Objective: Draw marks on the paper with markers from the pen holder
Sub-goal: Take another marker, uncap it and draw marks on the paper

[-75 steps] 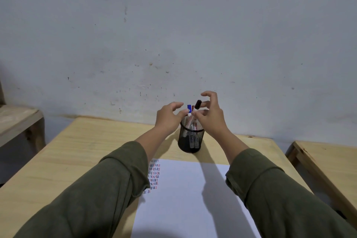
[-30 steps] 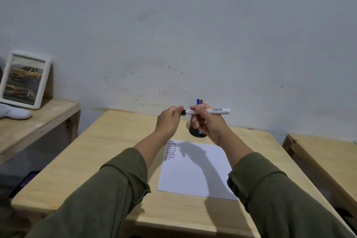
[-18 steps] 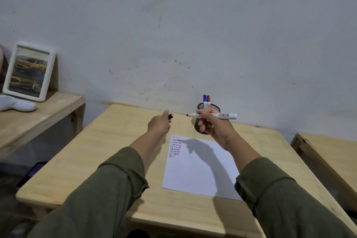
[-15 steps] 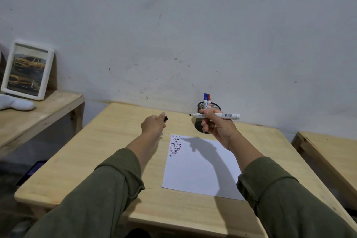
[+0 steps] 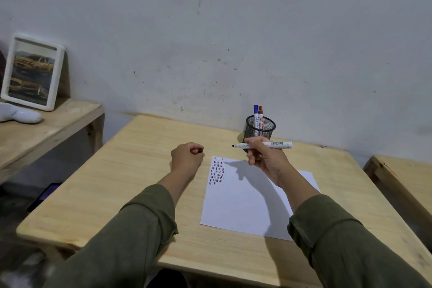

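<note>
One sheet of white paper (image 5: 247, 196) lies on the wooden table (image 5: 121, 182), with a block of short red, blue and black marks (image 5: 217, 172) in its corner at about 11 o'clock. At 12 o'clock from the sheet, near the wall, stands one black mesh pen holder (image 5: 260, 129) holding two capped markers upright: a blue marker (image 5: 256, 113) and, touching it on the right, a red marker (image 5: 260, 114).

The right hand (image 5: 266, 159) is raised above the paper's far edge, its fingers curled and pinching one uncapped black marker (image 5: 263, 145), a third marker, held level with the black tip pointing toward 9 o'clock (the barcode end sticks out toward 3 o'clock). The left hand (image 5: 185, 159) is closed in a loose fist just left of the paper, gripping one small black cap (image 5: 200, 150) between thumb and forefinger; whether the fist touches the table I cannot tell.

On a lower wooden shelf (image 5: 46, 128) at 9 o'clock, one white-framed picture (image 5: 31, 72) of yellow cars leans against the wall, with one white object (image 5: 17, 114) lying in front of it. A second wooden surface (image 5: 406, 177) shows at 3 o'clock.
</note>
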`<state>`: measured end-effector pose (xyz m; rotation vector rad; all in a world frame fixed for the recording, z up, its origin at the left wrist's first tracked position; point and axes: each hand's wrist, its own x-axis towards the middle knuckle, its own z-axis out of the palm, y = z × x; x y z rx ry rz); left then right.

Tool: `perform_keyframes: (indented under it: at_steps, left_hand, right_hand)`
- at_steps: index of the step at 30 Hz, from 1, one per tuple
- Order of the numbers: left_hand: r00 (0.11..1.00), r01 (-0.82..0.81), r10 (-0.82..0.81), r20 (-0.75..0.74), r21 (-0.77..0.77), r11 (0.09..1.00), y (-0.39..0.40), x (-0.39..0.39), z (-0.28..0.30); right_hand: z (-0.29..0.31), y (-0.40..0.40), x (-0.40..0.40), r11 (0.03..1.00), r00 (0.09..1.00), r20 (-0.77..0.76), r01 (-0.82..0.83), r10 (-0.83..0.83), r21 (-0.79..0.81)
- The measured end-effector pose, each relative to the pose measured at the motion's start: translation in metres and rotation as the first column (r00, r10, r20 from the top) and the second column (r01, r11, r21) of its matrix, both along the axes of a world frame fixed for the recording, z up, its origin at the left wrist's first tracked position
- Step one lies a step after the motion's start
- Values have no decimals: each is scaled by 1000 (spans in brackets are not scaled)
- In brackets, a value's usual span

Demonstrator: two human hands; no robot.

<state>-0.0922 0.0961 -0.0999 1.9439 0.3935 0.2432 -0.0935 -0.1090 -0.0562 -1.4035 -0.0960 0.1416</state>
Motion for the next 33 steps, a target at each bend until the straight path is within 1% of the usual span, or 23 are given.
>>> perform_keyframes:
  at_steps: [3,11,15,20,23,27,31,33]
  left_hand:
    - [1000,22,-22,-3,67,998,1,-1,-7]
    - [998,55,-55,-5,151,987,4,4,-15]
    - [998,65,-64,-9,138,988,3,0,-16]
    - [998,65,-65,8,54,996,1,-15,-9]
    - [993,114,-114,1,10,993,0,-31,-6]
    - [980,198,-198,1,3,980,-3,-52,-8]
    - [961,272,-274,21,69,960,3,-62,-17]
    - [953,296,-301,42,89,951,5,-64,-20]
  right_hand:
    - [-4,0,2,1000,1000,-7,-5,5,-12]
    - [-10,2,2,1000,1000,-20,-10,9,-19]
    - [-10,4,0,1000,1000,-21,-8,8,-20]
    - [-12,9,-6,1000,1000,-20,5,-6,-21]
    - [-17,14,-12,1000,1000,-29,11,-11,-19]
    - [-30,21,-25,997,999,-39,16,-19,-77]
    - [-41,29,-40,986,996,-38,78,-85,-146]
    - [-45,33,-47,984,992,-42,110,-116,-139]
